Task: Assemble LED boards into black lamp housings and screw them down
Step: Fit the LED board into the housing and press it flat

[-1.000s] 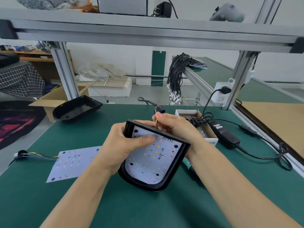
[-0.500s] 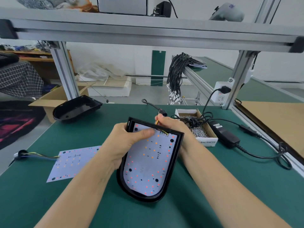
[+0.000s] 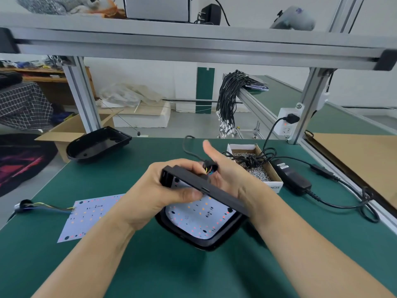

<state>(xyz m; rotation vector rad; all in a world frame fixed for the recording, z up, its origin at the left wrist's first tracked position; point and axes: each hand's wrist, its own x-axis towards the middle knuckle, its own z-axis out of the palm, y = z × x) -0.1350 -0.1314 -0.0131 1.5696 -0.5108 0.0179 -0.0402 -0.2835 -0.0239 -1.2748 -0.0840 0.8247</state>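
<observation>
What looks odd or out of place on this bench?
Little stands out. The black power cord lies tangled across the open box of screws, which could snag. The lamp housing is tipped up in the left hand rather than flat, seemingly on purpose. A spare LED board lies loose on the mat.

spare led board (image 3: 90, 218) lies left of the held housing (image 3: 206, 211), screw box (image 3: 255, 166) behind right.

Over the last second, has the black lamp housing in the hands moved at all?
Yes. The black lamp housing has tipped up: its straight end now rises toward the camera, hiding more of the LED board, and its rounded end sits lower on the green mat.
</observation>
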